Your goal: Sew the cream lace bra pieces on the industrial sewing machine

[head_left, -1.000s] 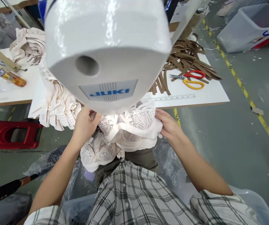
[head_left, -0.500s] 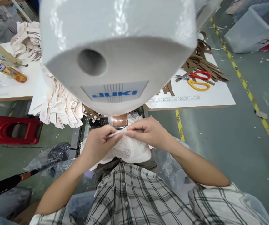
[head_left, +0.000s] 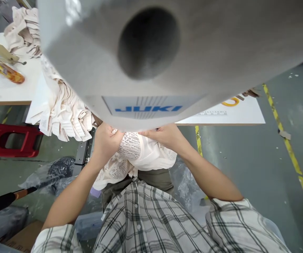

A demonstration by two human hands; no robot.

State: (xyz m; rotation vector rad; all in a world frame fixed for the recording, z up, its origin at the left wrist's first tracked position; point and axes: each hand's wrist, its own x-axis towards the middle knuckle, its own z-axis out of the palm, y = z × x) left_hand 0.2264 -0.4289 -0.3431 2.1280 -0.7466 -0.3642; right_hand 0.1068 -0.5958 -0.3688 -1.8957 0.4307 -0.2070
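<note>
A large white Juki sewing machine head fills the top of the view and hides what lies under it. Just below its lower edge, my left hand and my right hand are both closed on a cream lace garment. The garment hangs from my fingers down into my lap. My fingertips are partly hidden by the machine.
A pile of cream fabric pieces hangs over the white table at left. A red stool stands on the floor at left. Another white table lies at right, beside yellow floor tape. Plastic bags lie by my legs.
My head has moved closer to the machine, which now hides the scissors and brown strips. Both hands have lifted the lace garment up under the machine's edge.
</note>
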